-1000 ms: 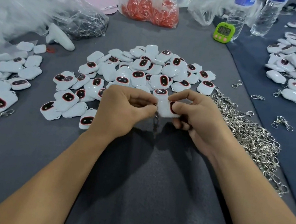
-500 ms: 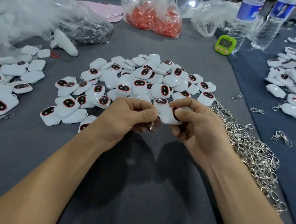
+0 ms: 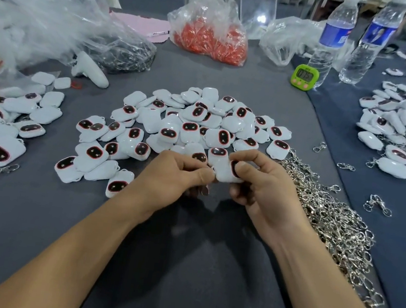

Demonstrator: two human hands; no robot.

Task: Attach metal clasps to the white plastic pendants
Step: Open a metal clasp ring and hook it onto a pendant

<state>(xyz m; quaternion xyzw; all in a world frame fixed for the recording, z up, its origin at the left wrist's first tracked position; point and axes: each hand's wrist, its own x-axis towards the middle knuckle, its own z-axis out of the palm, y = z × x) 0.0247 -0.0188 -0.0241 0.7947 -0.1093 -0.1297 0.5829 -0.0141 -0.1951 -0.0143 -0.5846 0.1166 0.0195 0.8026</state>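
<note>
Glossy plastic pendants (image 3: 196,123), matt cloth (image 3: 179,269)

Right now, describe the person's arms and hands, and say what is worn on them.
Left hand and right hand: ungloved, no ring showing. Left forearm and right forearm: bare to the frame's edge, no sleeve, watch or bracelet in view.

A white rounded plastic pendant (image 3: 226,174) is being pinched between the left hand (image 3: 175,176) and right hand (image 3: 267,192), beside heaped silver metal clasps (image 3: 331,220).
</note>
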